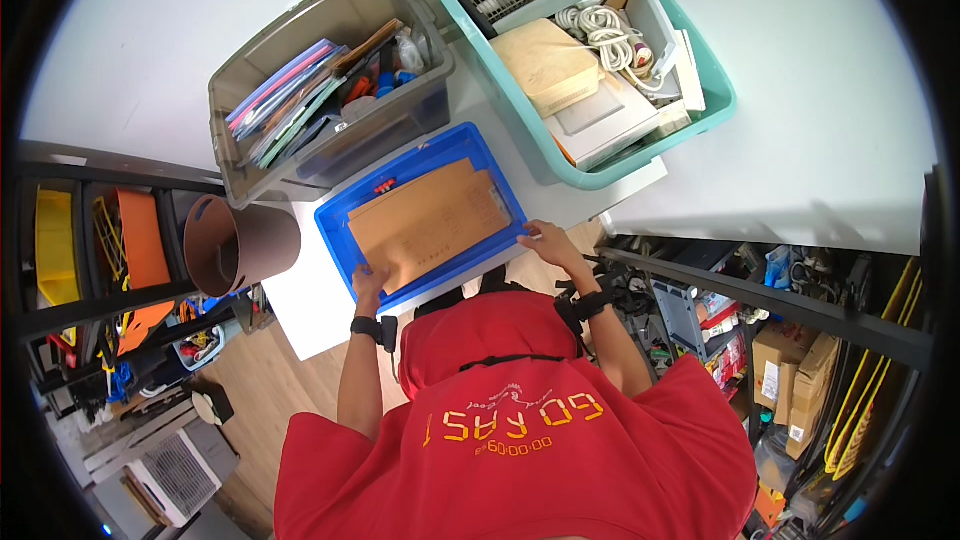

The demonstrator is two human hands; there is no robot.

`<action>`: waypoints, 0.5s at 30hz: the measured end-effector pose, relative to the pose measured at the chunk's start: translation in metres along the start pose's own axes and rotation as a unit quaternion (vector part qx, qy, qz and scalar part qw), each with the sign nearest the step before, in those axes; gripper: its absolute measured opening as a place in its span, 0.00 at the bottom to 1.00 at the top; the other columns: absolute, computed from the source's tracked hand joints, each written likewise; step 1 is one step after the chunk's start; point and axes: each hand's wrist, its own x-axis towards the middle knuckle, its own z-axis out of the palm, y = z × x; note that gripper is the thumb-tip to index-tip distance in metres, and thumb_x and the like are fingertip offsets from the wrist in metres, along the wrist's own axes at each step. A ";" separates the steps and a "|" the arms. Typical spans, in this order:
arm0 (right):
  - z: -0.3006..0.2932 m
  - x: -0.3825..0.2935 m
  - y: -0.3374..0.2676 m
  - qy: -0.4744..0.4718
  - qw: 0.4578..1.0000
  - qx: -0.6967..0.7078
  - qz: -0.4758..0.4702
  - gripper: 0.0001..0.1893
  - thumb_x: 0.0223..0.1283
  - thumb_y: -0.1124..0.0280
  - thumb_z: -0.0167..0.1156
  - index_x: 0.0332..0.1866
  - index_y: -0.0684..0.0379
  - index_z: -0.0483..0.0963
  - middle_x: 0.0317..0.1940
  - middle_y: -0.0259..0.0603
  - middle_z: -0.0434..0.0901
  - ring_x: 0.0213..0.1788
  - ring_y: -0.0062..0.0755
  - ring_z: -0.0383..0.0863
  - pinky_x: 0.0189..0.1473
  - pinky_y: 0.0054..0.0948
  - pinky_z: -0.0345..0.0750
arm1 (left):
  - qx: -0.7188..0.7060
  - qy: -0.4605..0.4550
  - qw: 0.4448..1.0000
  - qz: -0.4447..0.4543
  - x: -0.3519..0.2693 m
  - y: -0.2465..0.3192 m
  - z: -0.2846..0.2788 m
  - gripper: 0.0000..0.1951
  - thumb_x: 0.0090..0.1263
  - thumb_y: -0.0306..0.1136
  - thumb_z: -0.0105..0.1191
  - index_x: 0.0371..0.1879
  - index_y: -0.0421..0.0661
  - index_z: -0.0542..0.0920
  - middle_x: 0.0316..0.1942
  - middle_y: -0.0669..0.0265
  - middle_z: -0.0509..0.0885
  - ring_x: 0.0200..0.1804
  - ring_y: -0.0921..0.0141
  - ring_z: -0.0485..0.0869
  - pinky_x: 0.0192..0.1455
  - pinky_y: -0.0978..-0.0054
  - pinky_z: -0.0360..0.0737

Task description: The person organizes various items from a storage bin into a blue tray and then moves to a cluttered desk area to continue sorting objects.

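A shallow blue plastic tray [480, 136] lies at a slant on the white table. Brown paper envelopes [420, 221], one bearing writing, rest inside it, with a small red item [385, 186] beside their upper edge. My left hand [370, 281] grips the tray's left near corner, thumb over the rim. At the tray's right corner, my right hand [547, 241] has its fingers on the rim. Each wrist wears a black strap.
Behind the tray stand a grey translucent bin [330, 157] of plastic folders and a teal bin [544, 142] holding a heater, white boxes and coiled cable. A brown wastebasket [266, 244] lies on its side at left. Loaded black-framed shelves [757, 289] flank both sides.
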 end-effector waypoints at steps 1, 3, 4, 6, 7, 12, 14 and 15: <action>0.001 0.001 0.001 0.001 1.000 0.000 -0.005 0.29 0.64 0.52 0.67 0.59 0.67 0.79 0.52 0.58 0.86 0.55 0.55 0.85 0.58 0.42 0.80 | -0.061 -0.015 0.998 0.010 0.001 -0.003 0.000 0.24 0.56 0.34 0.76 0.48 0.38 0.80 0.37 0.59 0.87 0.39 0.66 0.86 0.40 0.67 0.83; 0.002 0.003 0.001 0.003 1.000 0.001 -0.008 0.28 0.64 0.52 0.67 0.59 0.67 0.80 0.51 0.58 0.86 0.54 0.55 0.86 0.58 0.42 0.80 | -0.112 -0.055 0.992 0.000 0.001 -0.005 -0.003 0.23 0.60 0.32 0.73 0.51 0.39 0.78 0.35 0.60 0.87 0.36 0.69 0.85 0.36 0.70 0.82; 0.003 0.003 0.001 0.004 1.000 0.004 -0.003 0.28 0.64 0.52 0.67 0.59 0.67 0.80 0.50 0.58 0.86 0.54 0.55 0.86 0.57 0.42 0.80 | -0.164 -0.096 0.982 -0.009 0.000 -0.003 -0.004 0.22 0.64 0.30 0.70 0.54 0.39 0.76 0.33 0.61 0.86 0.34 0.72 0.84 0.33 0.72 0.80; 0.002 0.004 -0.001 0.006 1.000 0.007 0.003 0.28 0.64 0.52 0.67 0.58 0.67 0.80 0.50 0.58 0.86 0.54 0.56 0.86 0.57 0.42 0.80 | -0.164 -0.114 0.980 0.005 -0.005 0.001 -0.007 0.21 0.69 0.29 0.66 0.57 0.39 0.74 0.32 0.61 0.86 0.31 0.74 0.83 0.30 0.73 0.79; 0.001 0.004 -0.004 -0.007 1.000 -0.006 0.009 0.29 0.65 0.52 0.67 0.60 0.67 0.79 0.52 0.57 0.86 0.55 0.53 0.86 0.57 0.41 0.80 | -0.165 -0.130 0.977 0.019 -0.007 0.003 -0.009 0.20 0.73 0.28 0.63 0.60 0.39 0.72 0.31 0.61 0.86 0.29 0.75 0.82 0.27 0.74 0.77; -0.001 0.002 -0.010 -0.014 1.000 -0.013 0.015 0.29 0.66 0.52 0.66 0.61 0.67 0.78 0.54 0.56 0.85 0.56 0.51 0.85 0.57 0.40 0.80 | -0.254 -0.160 0.954 0.017 -0.011 0.014 -0.018 0.24 0.76 0.30 0.60 0.67 0.39 0.68 0.30 0.62 0.87 0.26 0.74 0.82 0.24 0.75 0.75; -0.001 0.001 -0.013 -0.009 1.000 -0.016 0.021 0.29 0.66 0.51 0.66 0.61 0.67 0.78 0.54 0.56 0.86 0.56 0.51 0.86 0.57 0.40 0.80 | -0.266 -0.159 0.950 0.022 -0.011 0.016 -0.019 0.26 0.77 0.30 0.60 0.70 0.40 0.67 0.31 0.62 0.87 0.25 0.74 0.83 0.23 0.75 0.75; 0.000 0.002 -0.013 -0.010 1.000 -0.018 0.020 0.29 0.66 0.51 0.66 0.61 0.67 0.78 0.54 0.56 0.86 0.56 0.51 0.86 0.57 0.40 0.80 | -0.243 -0.162 0.956 0.036 -0.010 0.016 -0.021 0.26 0.76 0.30 0.60 0.70 0.40 0.69 0.32 0.62 0.88 0.27 0.74 0.83 0.24 0.75 0.76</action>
